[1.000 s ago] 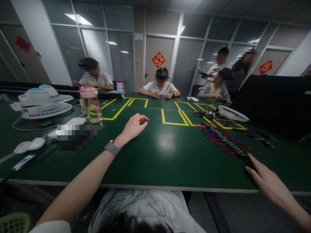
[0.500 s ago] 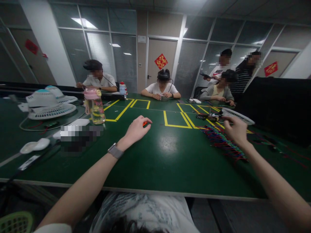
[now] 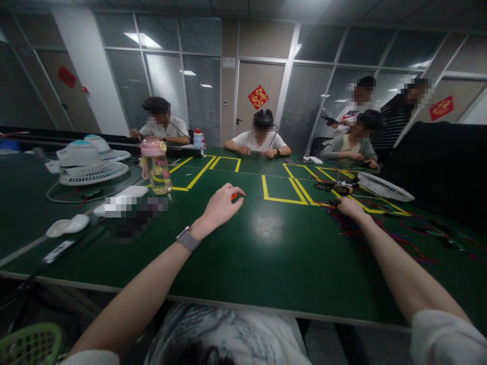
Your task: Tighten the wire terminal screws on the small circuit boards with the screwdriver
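Note:
My left hand (image 3: 223,204) rests on the green table, its fingers curled around a small orange thing (image 3: 234,196) that is mostly hidden, so its kind cannot be told. Farther right, my right hand (image 3: 352,208) is closed, with something dark at its fingertips that I cannot make out. It is at the near side of a dark tangled item (image 3: 335,187) and over the left end of a spread of red and blue wires (image 3: 399,248). My forearm covers part of these wires.
A pink-lidded bottle (image 3: 160,170), white fans (image 3: 93,172) and a white case (image 3: 68,225) stand on the left. Yellow tape (image 3: 285,201) marks the table (image 3: 243,268). A white fan grille (image 3: 384,186) and black screen (image 3: 449,172) are right. Several people sit or stand beyond.
My right hand has come down and left onto the near end of the wires, which look shifted and more spread. My left hand keeps its hold. The view has turned slightly left.

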`<act>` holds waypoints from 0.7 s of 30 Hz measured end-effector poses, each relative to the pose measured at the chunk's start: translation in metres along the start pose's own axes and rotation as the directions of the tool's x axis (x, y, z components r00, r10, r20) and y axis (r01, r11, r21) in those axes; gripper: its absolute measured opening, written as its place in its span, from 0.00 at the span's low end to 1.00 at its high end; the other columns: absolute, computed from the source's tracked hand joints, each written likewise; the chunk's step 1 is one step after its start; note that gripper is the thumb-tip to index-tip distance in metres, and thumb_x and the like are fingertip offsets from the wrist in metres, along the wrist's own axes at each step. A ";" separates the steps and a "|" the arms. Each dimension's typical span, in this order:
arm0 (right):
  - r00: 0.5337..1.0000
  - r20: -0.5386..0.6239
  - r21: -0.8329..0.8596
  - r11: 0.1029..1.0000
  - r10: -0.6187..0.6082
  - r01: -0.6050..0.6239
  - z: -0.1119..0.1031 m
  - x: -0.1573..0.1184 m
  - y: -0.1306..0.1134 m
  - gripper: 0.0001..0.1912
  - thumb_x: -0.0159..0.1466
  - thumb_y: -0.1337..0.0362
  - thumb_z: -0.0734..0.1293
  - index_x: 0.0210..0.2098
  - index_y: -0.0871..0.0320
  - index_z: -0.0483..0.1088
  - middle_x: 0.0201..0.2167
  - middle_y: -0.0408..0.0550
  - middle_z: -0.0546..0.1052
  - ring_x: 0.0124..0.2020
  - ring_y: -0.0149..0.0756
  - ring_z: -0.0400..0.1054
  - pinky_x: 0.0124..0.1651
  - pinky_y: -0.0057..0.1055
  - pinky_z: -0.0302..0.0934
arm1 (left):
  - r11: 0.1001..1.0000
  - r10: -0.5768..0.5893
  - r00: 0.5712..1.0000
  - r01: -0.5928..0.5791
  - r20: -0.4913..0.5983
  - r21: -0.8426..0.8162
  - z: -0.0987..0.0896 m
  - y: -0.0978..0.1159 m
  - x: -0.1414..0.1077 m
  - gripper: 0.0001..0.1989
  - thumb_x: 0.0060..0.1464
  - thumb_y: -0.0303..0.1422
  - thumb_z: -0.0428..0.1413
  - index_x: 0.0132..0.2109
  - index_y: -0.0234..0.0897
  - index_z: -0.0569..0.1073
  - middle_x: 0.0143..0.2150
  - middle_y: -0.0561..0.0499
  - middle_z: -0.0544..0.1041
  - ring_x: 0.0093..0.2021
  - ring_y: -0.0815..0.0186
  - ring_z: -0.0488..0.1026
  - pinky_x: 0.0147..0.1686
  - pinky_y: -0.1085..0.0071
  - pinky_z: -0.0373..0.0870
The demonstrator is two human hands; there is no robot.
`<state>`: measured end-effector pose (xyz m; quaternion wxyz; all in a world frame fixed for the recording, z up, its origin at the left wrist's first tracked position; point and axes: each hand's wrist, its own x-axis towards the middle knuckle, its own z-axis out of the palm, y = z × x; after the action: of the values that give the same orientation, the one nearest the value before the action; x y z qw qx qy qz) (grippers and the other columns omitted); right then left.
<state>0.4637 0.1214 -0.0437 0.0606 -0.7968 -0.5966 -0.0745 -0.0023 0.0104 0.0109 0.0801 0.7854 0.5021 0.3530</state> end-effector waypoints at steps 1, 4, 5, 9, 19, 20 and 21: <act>1.000 0.026 -0.011 1.000 0.002 -0.002 0.001 0.001 0.002 0.20 0.58 0.69 0.63 0.48 0.57 0.75 0.46 0.59 0.77 0.44 0.48 0.73 0.42 0.35 0.66 | 1.000 0.002 1.000 -0.002 0.000 0.000 0.000 0.000 0.000 0.11 0.56 0.35 0.51 0.43 0.40 0.76 0.44 0.48 0.72 0.42 0.62 0.73 0.47 0.62 0.69; 0.997 0.076 -0.036 0.999 0.000 0.002 0.003 0.003 0.006 0.22 0.60 0.69 0.61 0.52 0.54 0.73 0.50 0.57 0.75 0.48 0.48 0.72 0.45 0.35 0.66 | 1.000 0.008 1.000 -0.008 0.003 0.006 0.000 -0.002 0.001 0.12 0.56 0.35 0.51 0.43 0.40 0.76 0.44 0.48 0.72 0.41 0.62 0.73 0.46 0.63 0.69; 0.996 0.087 -0.042 0.999 -0.003 0.007 0.004 0.003 0.006 0.22 0.60 0.68 0.61 0.53 0.53 0.72 0.51 0.57 0.75 0.48 0.48 0.71 0.45 0.35 0.65 | 1.000 0.008 1.000 -0.008 0.002 0.011 0.001 -0.002 0.001 0.11 0.56 0.35 0.51 0.43 0.40 0.76 0.44 0.48 0.72 0.41 0.62 0.73 0.45 0.63 0.69; 0.993 0.112 -0.066 0.997 -0.023 0.031 0.004 0.004 0.007 0.23 0.61 0.68 0.60 0.55 0.53 0.71 0.53 0.58 0.73 0.50 0.49 0.70 0.47 0.37 0.65 | 1.000 0.000 1.000 0.000 -0.007 0.020 0.001 -0.003 0.001 0.11 0.56 0.34 0.51 0.43 0.40 0.77 0.43 0.48 0.72 0.42 0.62 0.73 0.47 0.63 0.69; 0.991 0.126 -0.128 0.990 -0.048 0.064 -0.006 0.010 -0.005 0.23 0.60 0.69 0.60 0.52 0.51 0.74 0.48 0.58 0.76 0.45 0.51 0.72 0.44 0.39 0.67 | 1.000 -0.007 1.000 0.007 0.010 0.016 -0.002 0.002 0.000 0.12 0.56 0.34 0.51 0.43 0.39 0.76 0.44 0.48 0.72 0.42 0.62 0.73 0.47 0.63 0.69; 0.990 0.118 -0.132 0.987 -0.073 0.088 -0.007 0.010 -0.009 0.22 0.60 0.69 0.60 0.52 0.52 0.74 0.48 0.60 0.76 0.45 0.52 0.72 0.44 0.40 0.67 | 1.000 -0.003 1.000 0.003 0.007 0.017 -0.002 0.002 0.000 0.12 0.56 0.34 0.51 0.43 0.39 0.76 0.43 0.48 0.72 0.42 0.62 0.73 0.47 0.63 0.69; 0.989 0.108 -0.134 0.984 -0.103 0.117 -0.007 0.011 -0.013 0.22 0.60 0.69 0.61 0.51 0.53 0.74 0.48 0.61 0.76 0.46 0.53 0.72 0.44 0.42 0.67 | 1.000 0.001 1.000 -0.001 0.004 0.019 -0.002 0.002 0.000 0.12 0.56 0.34 0.51 0.43 0.39 0.76 0.43 0.48 0.72 0.42 0.62 0.73 0.47 0.63 0.69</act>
<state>0.4542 0.1336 -0.0344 -0.0300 -0.7675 -0.6354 -0.0791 -0.0021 0.0089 0.0131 0.0735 0.7870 0.5049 0.3467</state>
